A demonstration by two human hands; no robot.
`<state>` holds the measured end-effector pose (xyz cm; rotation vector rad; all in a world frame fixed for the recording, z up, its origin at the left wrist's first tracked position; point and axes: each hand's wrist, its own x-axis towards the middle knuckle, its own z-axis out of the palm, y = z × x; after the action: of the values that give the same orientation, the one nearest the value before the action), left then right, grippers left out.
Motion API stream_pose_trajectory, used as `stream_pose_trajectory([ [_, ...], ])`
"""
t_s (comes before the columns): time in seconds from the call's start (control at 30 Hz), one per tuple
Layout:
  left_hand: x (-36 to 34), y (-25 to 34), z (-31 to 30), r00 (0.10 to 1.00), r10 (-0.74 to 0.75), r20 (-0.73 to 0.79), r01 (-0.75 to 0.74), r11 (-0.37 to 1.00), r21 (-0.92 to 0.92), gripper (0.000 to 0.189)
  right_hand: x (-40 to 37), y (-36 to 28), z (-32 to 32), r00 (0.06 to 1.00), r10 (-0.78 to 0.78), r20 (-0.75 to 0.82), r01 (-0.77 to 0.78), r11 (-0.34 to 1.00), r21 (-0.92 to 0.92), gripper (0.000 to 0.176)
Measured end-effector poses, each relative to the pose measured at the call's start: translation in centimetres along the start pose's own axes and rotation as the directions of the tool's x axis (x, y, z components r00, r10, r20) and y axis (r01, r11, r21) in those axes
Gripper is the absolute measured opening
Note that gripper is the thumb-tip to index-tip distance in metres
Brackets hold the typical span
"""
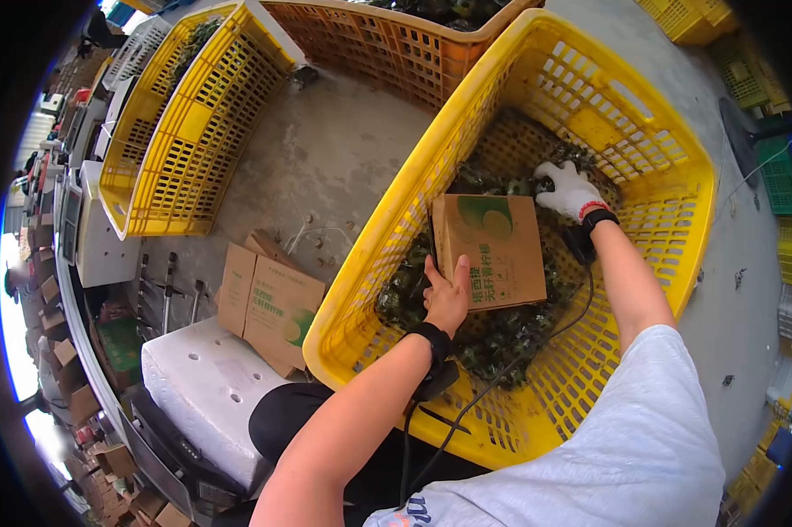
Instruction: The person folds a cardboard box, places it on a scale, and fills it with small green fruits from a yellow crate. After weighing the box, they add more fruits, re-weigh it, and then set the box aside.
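A brown cardboard box (512, 255) with green printing sits tilted inside the large yellow crate (396, 230), on top of dark, shiny lumps that look like crabs (501, 347). My bare left hand (447, 297) grips the box's lower left edge, its thumb on the printed face. Beyond the box's upper right corner, my right hand (570, 189) wears a white glove. Its fingers curl around one dark crab-like thing (545, 184), partly hidden by the glove. Both wrists carry black bands, and a dark cable hangs across the crate.
To the left stands another yellow crate (194, 123), and an orange-brown crate (369, 44) adjoins mine at the top. A second printed carton (268, 303) leans near a white foam box (204, 369). One dark lump (303, 76) lies on the concrete floor. More crates line the right side.
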<state>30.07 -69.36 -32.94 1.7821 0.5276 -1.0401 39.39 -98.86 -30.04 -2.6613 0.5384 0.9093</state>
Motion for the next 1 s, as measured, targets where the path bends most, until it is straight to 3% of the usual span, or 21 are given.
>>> stream_pose_trajectory([
  [0.03,0.1,0.0,0.1,1.0,-0.026,-0.005,0.026,0.999,0.022,0.111,-1.5,0.6,0.6,1.0,-0.014,0.0,0.014,1.0,0.008,0.057],
  [0.1,0.2,-0.1,0.0,0.999,-0.019,0.03,0.019,1.0,0.003,0.112,-3.3,1.7,0.1,0.967,-0.046,0.252,0.028,0.997,0.076,0.058],
  [0.13,0.2,-0.2,0.0,1.0,-0.011,0.029,0.011,1.0,-0.014,0.112,-2.1,4.7,2.0,0.922,-0.227,0.314,0.122,0.94,0.32,0.059],
  [0.17,0.5,-0.3,0.0,1.0,-0.001,0.024,0.002,1.0,-0.03,0.113,-2.2,5.5,1.3,0.925,-0.221,0.31,0.118,0.941,0.318,0.059],
  [0.23,1.0,-0.5,-0.2,1.0,-0.004,0.022,0.004,1.0,-0.01,0.114,-2.0,6.3,0.5,0.918,-0.045,0.395,-0.142,0.89,0.433,0.065],
  [0.27,1.3,-0.5,-0.1,1.0,-0.007,0.016,0.007,1.0,0.006,0.115,-2.3,6.7,0.6,0.988,0.048,0.147,-0.117,0.85,0.514,0.07],
  [0.3,1.4,-0.6,-0.1,1.0,-0.01,0.012,0.01,1.0,0.024,0.115,-2.5,6.9,1.1,0.988,0.05,0.147,-0.12,0.847,0.517,0.07],
  [0.33,1.0,-0.3,-0.2,1.0,-0.008,0.013,0.008,1.0,0.026,0.115,-2.8,6.9,2.0,0.966,0.256,-0.04,-0.229,0.915,0.331,0.074],
  [0.37,0.5,0.0,-0.3,0.999,-0.021,0.038,0.021,1.0,0.001,0.116,-3.1,7.3,3.2,0.877,0.405,-0.26,-0.375,0.914,0.156,0.079],
  [0.43,0.3,0.6,-0.5,0.998,-0.023,0.053,0.025,0.999,-0.03,0.116,-3.0,7.5,6.4,0.884,0.426,-0.191,-0.384,0.897,0.221,0.088],
  [0.5,1.0,-0.1,-0.3,0.999,-0.016,0.039,0.016,1.0,-0.004,0.117,-0.2,7.4,12.1,0.867,0.444,-0.225,-0.271,0.8,0.535,0.083],
  [0.6,0.4,0.4,-0.7,0.998,-0.01,0.057,0.012,1.0,-0.021,0.117,0.5,6.7,17.7,0.937,0.226,-0.267,-0.146,0.946,0.289,0.075],
  [0.63,0.4,0.3,-0.6,0.999,-0.009,0.044,0.011,0.999,-0.035,0.117,1.5,7.5,20.1,0.819,0.042,-0.572,-0.353,0.823,-0.445,0.072],
  [0.67,0.9,-0.1,-0.5,1.0,-0.006,0.026,0.005,1.0,0.026,0.117,2.9,8.3,22.3,0.708,-0.333,-0.622,-0.599,0.183,-0.78,0.069],
  [0.7,1.6,-0.6,-0.5,1.0,-0.001,-0.002,0.001,0.997,0.079,0.117,4.1,8.8,23.9,0.687,-0.52,-0.507,-0.673,-0.194,-0.714,0.067],
  [0.73,2.9,-1.5,-0.5,0.999,0.041,0.004,-0.041,0.996,0.081,0.117,5.3,9.3,25.5,0.632,-0.682,-0.367,-0.763,-0.466,-0.449,0.066],
  [0.77,2.0,-0.8,-1.0,0.999,0.025,0.026,-0.026,0.999,0.045,0.116,6.2,10.3,26.7,0.74,-0.668,-0.077,-0.6,-0.708,0.373,0.06],
  [0.8,2.6,-1.1,-1.2,0.998,0.024,0.052,-0.026,0.999,0.022,0.117,4.3,8.6,24.7,0.88,-0.46,0.118,-0.361,-0.486,0.796,0.059],
  [0.83,0.3,0.3,-1.6,0.993,-0.011,0.122,0.025,0.992,-0.12,0.116,2.7,6.7,23.1,0.921,-0.363,0.142,-0.287,-0.386,0.876,0.057],
  [0.93,1.3,0.5,-0.9,0.997,0.007,0.081,-0.009,1.0,0.025,0.115,-0.3,4.3,19.1,0.95,-0.289,0.116,-0.195,-0.262,0.945,0.051],
  [1.0,-1.5,2.2,-1.1,0.985,0.032,0.167,-0.008,0.99,-0.141,0.117,-2.1,4.3,15.6,0.967,-0.248,0.056,-0.108,-0.198,0.974,0.048],
])
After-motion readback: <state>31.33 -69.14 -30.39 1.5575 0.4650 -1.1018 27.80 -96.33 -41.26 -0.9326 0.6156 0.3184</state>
